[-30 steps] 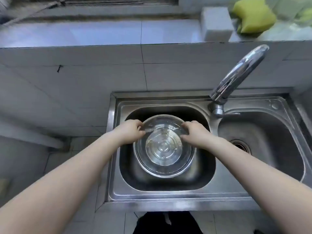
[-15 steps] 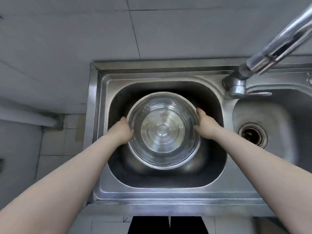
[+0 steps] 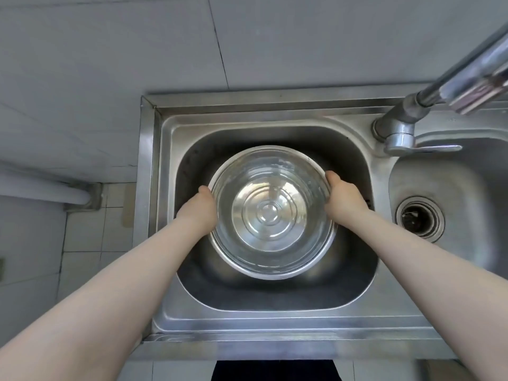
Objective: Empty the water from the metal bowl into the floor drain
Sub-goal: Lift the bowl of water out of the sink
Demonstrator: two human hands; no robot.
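Stainless steel is filling most of our view: we are looking straight down into a brushed, double-basin metal sink (image 3: 165,215), its rounded-square left basin (image 3: 275,292) lying at the centre and its right basin at 3 o'clock. We are holding a round, polished metal bowl (image 3: 272,213) inside the left basin, with clear water (image 3: 269,171) rippling over the raised concentric rings stamped in its bottom. Whether the bowl is resting on the basin floor or hanging just above it, we cannot tell.

Our left hand (image 3: 199,213) is pressing against the bowl's rim at 9 o'clock, curled closed around the thin edge with the fingers tucked out of sight below. Our right hand (image 3: 343,199) is gripping the rim at 3 o'clock in the same closed way, thumb lying along the lip.

At 2 o'clock from the bowl, a shiny chrome tubular faucet (image 3: 398,127) is rising from its base between the basins, a flat lever jutting to the right. A circular ribbed metal strainer (image 3: 419,217) is sitting in the right basin. Smooth pale grey tiles (image 3: 110,64) are spreading from 9 to 12 o'clock, and a white cylindrical pipe (image 3: 41,188) is running along the floor at 9 o'clock.
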